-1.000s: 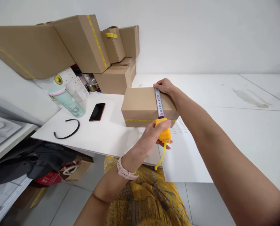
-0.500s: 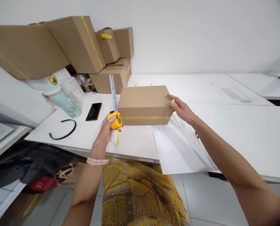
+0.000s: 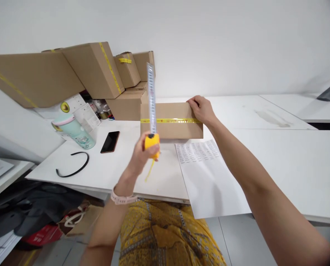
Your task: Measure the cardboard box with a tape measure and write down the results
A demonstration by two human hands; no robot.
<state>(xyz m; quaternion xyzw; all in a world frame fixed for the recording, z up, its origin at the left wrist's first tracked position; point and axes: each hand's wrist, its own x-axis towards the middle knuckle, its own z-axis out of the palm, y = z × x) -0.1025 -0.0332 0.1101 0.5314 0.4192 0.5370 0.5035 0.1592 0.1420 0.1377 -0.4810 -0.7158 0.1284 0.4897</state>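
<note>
My left hand (image 3: 140,154) is closed round the yellow tape measure (image 3: 152,142), its blade (image 3: 151,96) drawn out and standing upright in front of the cardboard box (image 3: 178,128); my right hand (image 3: 201,109) grips the box's top right corner, holding it on edge mid-way across the white table (image 3: 278,159); I judge the blade not yet laid along any face; the box is taped shut, contents hidden; the mint cup (image 3: 73,130) at left is lidded.

Bare forearms, a pale pink wristband (image 3: 122,199), and a yellow patterned garment (image 3: 167,236).
</note>
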